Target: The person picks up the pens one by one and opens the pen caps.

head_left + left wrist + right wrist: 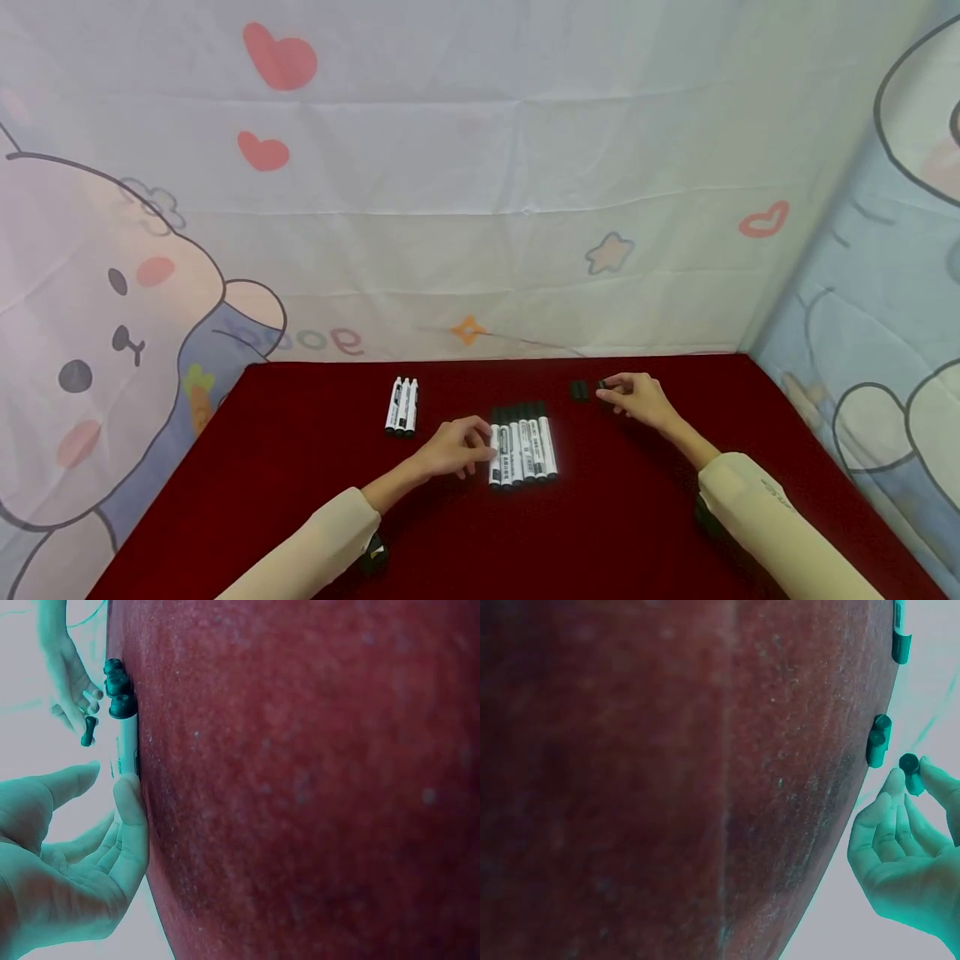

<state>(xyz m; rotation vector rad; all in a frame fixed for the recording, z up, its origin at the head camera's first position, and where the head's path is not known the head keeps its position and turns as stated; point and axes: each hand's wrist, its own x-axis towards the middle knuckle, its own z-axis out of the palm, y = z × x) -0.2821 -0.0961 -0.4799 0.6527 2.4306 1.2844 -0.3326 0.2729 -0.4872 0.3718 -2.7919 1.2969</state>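
Between the thumb and fingertips of my right hand [637, 400] a small black marker cap [910, 765] is pinched, held up just above the red cloth. Two more black caps [579, 390] stand side by side to its left. My left hand [455, 447] touches the left side of a row of white markers [522, 452] with its fingertips, its thumb apart from them in the left wrist view. The row's black-capped ends [122, 705] point away from me. Farther left lie three uncapped white markers [402, 406], their bare tips pointing away.
A dark red cloth [285, 467] covers the table. Behind it hangs a pale printed curtain [450, 167] with hearts and a cartoon animal, meeting another patterned sheet [847, 317] on the right. Black wrist devices [373, 554] sit under the sleeves.
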